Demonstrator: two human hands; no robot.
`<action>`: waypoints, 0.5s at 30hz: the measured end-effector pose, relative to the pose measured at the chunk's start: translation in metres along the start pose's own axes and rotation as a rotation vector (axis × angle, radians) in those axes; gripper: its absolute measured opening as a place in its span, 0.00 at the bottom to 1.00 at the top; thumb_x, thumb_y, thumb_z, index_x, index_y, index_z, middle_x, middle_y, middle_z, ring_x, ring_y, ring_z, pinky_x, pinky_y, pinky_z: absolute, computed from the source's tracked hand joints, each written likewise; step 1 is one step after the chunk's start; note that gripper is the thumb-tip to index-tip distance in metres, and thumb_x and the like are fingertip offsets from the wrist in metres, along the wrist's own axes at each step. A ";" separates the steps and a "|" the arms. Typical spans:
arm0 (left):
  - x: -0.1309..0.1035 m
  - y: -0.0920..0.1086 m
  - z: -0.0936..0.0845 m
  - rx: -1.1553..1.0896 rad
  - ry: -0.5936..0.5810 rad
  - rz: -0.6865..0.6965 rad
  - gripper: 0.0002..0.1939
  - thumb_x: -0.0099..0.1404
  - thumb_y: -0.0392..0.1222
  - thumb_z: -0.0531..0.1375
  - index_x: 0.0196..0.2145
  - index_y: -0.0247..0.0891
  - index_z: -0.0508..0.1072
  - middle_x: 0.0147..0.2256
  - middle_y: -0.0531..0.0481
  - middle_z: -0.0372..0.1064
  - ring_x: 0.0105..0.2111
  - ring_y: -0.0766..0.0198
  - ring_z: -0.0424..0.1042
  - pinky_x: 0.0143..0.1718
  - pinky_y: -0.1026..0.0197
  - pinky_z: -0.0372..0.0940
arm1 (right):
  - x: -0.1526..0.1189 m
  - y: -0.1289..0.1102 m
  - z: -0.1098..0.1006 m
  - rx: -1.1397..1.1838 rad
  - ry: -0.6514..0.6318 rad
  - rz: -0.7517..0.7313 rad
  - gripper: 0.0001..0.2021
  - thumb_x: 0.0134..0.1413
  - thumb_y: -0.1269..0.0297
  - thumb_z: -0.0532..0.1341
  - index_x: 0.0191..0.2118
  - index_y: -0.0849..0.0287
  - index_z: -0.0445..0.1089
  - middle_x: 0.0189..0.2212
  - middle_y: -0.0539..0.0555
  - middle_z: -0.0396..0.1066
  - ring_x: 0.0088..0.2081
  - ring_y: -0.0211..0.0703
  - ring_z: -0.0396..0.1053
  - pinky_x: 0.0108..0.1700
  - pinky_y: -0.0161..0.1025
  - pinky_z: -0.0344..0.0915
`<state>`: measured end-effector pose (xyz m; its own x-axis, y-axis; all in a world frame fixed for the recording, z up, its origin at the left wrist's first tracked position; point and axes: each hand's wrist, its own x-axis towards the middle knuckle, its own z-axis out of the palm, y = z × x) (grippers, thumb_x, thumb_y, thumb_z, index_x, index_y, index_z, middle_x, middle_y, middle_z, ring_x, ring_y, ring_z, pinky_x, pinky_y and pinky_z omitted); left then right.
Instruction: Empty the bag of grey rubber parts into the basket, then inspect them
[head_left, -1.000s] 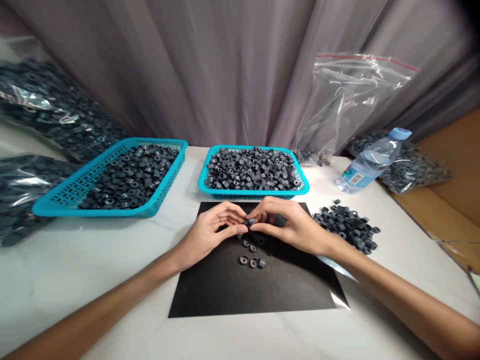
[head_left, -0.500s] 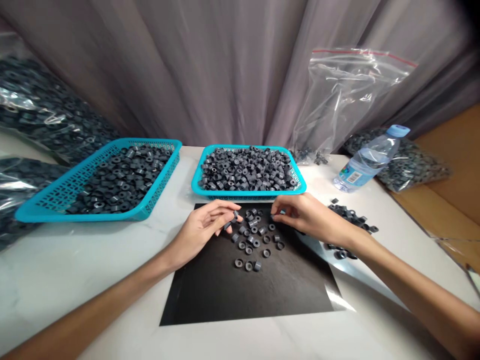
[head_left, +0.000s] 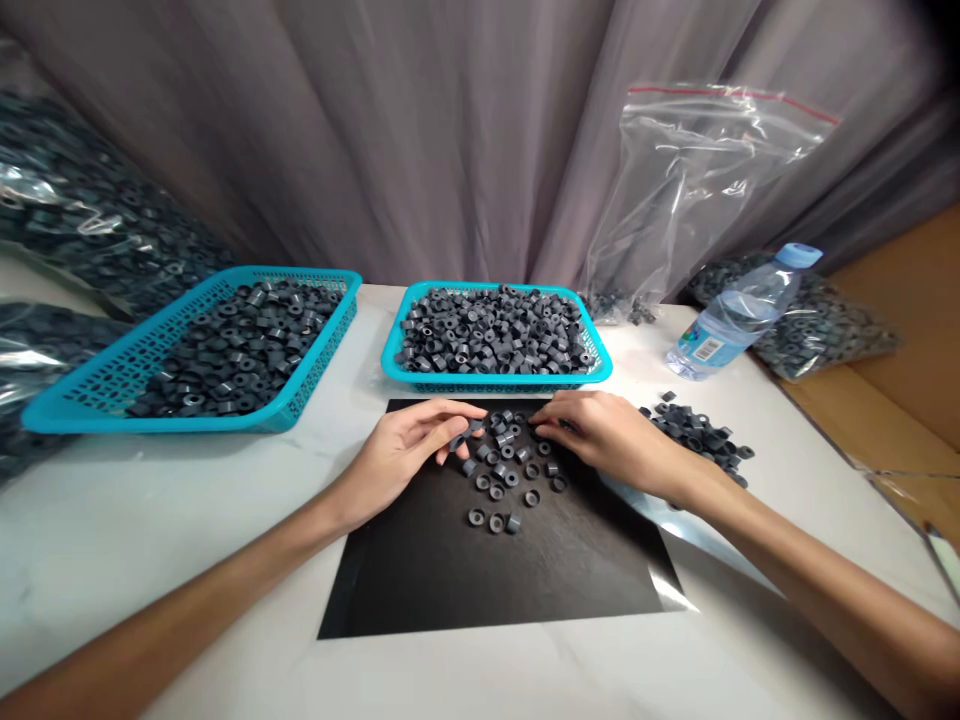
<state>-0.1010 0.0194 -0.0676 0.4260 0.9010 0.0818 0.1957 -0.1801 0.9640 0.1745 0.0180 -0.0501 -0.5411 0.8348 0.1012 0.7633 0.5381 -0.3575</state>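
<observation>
My left hand (head_left: 409, 445) is closed, with thumb and fingers round small dark grey plastic caps (head_left: 475, 427) above the black mat (head_left: 465, 590). My right hand (head_left: 611, 438) is closed in a pinch at the far side of the mat; whatever its fingertips hold is hidden. Between the hands lie several loose round caps (head_left: 511, 479), some with the hollow side up, others on their sides. A few sit apart nearer to me, such as one cap (head_left: 476, 517).
A blue basket (head_left: 495, 379) of grey caps stands behind the mat, another blue basket (head_left: 289, 412) at the left. A heap of caps (head_left: 701, 432) lies by my right forearm. Around are a water bottle (head_left: 739, 315), a clear zip bag (head_left: 682, 200) and filled bags (head_left: 82, 210).
My right hand has moved slightly left, towards the loose caps. My left hand stays nearly in place, still holding caps. The whole view has shifted slightly.
</observation>
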 end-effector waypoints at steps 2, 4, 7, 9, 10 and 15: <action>0.000 0.000 0.001 0.000 -0.002 0.000 0.13 0.71 0.47 0.61 0.49 0.42 0.79 0.38 0.49 0.77 0.31 0.68 0.69 0.32 0.66 0.64 | -0.001 0.001 -0.001 -0.030 0.012 0.006 0.09 0.69 0.67 0.59 0.47 0.57 0.77 0.45 0.56 0.78 0.45 0.50 0.75 0.46 0.44 0.68; -0.001 0.001 0.001 0.010 0.001 -0.007 0.14 0.71 0.47 0.61 0.50 0.42 0.79 0.38 0.49 0.77 0.30 0.68 0.68 0.33 0.65 0.64 | -0.001 0.000 -0.004 -0.043 0.028 0.009 0.09 0.69 0.67 0.58 0.45 0.58 0.76 0.42 0.57 0.78 0.43 0.49 0.75 0.44 0.44 0.68; -0.002 0.004 0.002 0.038 -0.009 -0.012 0.15 0.72 0.47 0.60 0.51 0.41 0.79 0.38 0.48 0.78 0.29 0.68 0.67 0.34 0.65 0.65 | 0.000 -0.008 -0.007 0.044 0.137 -0.018 0.08 0.70 0.66 0.58 0.42 0.59 0.75 0.37 0.56 0.76 0.36 0.44 0.73 0.39 0.40 0.67; -0.002 0.006 0.002 0.049 -0.031 0.000 0.15 0.72 0.47 0.59 0.51 0.41 0.80 0.37 0.49 0.77 0.30 0.67 0.69 0.34 0.65 0.65 | 0.000 -0.018 -0.005 0.175 0.235 -0.062 0.08 0.70 0.63 0.59 0.44 0.59 0.74 0.34 0.53 0.75 0.31 0.40 0.70 0.36 0.38 0.66; -0.002 0.007 0.002 0.046 -0.046 0.006 0.15 0.72 0.47 0.60 0.51 0.41 0.80 0.36 0.49 0.77 0.31 0.66 0.70 0.34 0.65 0.65 | -0.001 -0.023 -0.002 0.238 0.268 -0.093 0.09 0.70 0.60 0.59 0.47 0.58 0.73 0.34 0.53 0.74 0.30 0.39 0.68 0.34 0.37 0.66; -0.002 0.007 0.002 -0.042 -0.123 -0.009 0.14 0.69 0.44 0.62 0.49 0.38 0.80 0.39 0.48 0.78 0.34 0.64 0.74 0.38 0.62 0.69 | -0.001 -0.044 0.021 0.335 0.282 -0.241 0.08 0.70 0.61 0.59 0.49 0.56 0.70 0.44 0.55 0.72 0.37 0.40 0.69 0.39 0.38 0.68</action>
<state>-0.0982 0.0156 -0.0613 0.5302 0.8467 0.0442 0.1638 -0.1535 0.9745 0.1339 -0.0090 -0.0534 -0.5361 0.7153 0.4484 0.4478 0.6912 -0.5673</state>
